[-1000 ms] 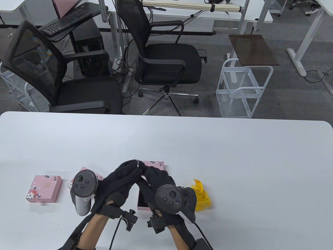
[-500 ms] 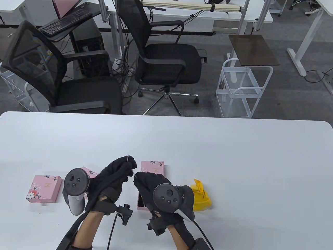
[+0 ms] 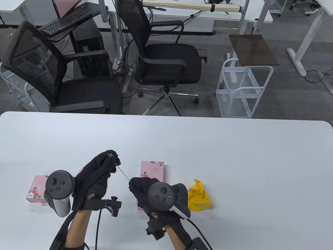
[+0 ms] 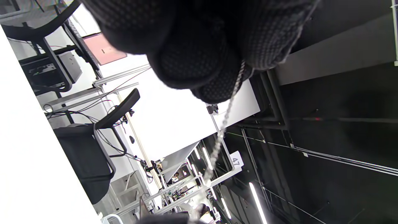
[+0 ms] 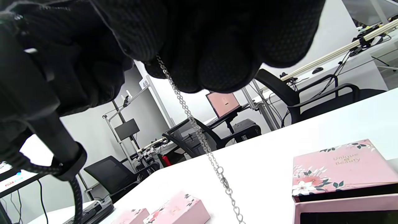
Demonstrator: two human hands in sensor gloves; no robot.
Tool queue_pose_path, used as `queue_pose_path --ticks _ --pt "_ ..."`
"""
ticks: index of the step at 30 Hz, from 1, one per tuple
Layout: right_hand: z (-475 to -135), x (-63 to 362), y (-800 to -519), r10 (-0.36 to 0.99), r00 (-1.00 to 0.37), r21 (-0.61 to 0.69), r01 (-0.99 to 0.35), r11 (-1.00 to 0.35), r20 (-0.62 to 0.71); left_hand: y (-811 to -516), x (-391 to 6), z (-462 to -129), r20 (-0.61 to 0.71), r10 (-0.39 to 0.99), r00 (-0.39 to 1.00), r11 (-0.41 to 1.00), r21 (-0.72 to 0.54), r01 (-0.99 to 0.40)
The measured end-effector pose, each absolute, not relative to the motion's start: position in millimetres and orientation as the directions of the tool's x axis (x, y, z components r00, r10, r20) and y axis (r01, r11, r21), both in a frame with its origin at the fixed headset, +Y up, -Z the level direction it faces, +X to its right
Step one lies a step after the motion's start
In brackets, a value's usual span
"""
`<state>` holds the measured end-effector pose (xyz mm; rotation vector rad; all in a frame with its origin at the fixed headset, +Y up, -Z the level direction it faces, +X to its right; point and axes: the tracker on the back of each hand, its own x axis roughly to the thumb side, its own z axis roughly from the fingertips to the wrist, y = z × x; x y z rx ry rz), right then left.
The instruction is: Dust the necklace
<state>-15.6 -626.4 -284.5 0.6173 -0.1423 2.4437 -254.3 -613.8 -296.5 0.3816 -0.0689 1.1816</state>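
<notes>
White tabletop (image 3: 234,161) in an office, black mesh chairs (image 3: 166,60) and a white wire trolley (image 3: 242,91) on the grey carpet behind it. Thin silver chain necklace (image 3: 122,173) is stretched taut in the air above the table, between the two black-gloved hands. Left hand (image 3: 97,172), raised, fingers closed, pinches the upper end at its fingertips; chain emerges from between the fingers (image 4: 199,62) in the left wrist view. Right hand (image 3: 144,191), lower and nearer, fingers curled closed, grips the other end; in the right wrist view a further length of chain hangs below the fingers (image 5: 217,56) toward the table. Just beyond the right hand: pink floral box lid (image 3: 152,168) flat on the table. Small pink floral gift box (image 3: 37,188) sits left of the left hand. Crumpled yellow cloth (image 3: 199,198) lies just right of the right hand, on the tabletop.
</notes>
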Motion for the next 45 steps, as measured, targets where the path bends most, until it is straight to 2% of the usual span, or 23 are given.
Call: queue_pose_path --ticks 16,21,26,30,33,38,45 --pt "-285 -16 -626 0.524 -0.712 0.1 -0.546 -0.832 0.467 -601 -232 -283 0.374 0.847 0.378 0.332 0.185 -0.925" --pt "-290 -6 -626 0.473 -0.769 0.1 -0.48 -0.872 0.429 -601 -224 -282 0.389 0.801 0.455 0.414 0.19 -0.89" --pt "-306 35 -624 0.413 -0.867 0.026 -0.423 -0.906 0.28 -601 -218 -283 0.395 0.772 0.499 0.47 0.174 -0.865" --pt "-321 72 -636 0.392 -0.912 0.052 -0.388 -0.92 0.12 -601 -217 -283 0.391 0.776 0.495 0.47 0.166 -0.867" --pt "-333 100 -653 0.337 -0.941 0.142 -0.336 -0.931 -0.017 -602 -218 -283 0.378 0.794 0.476 0.456 0.147 -0.878" --pt "-341 122 -676 0.213 -0.965 0.275 -0.248 -0.929 -0.15 -601 -217 -283 0.383 0.798 0.465 0.45 0.135 -0.883" --pt "-353 129 -720 0.111 -0.969 0.427 -0.198 -0.883 -0.219 -600 -217 -283 0.388 0.801 0.456 0.444 0.125 -0.887"
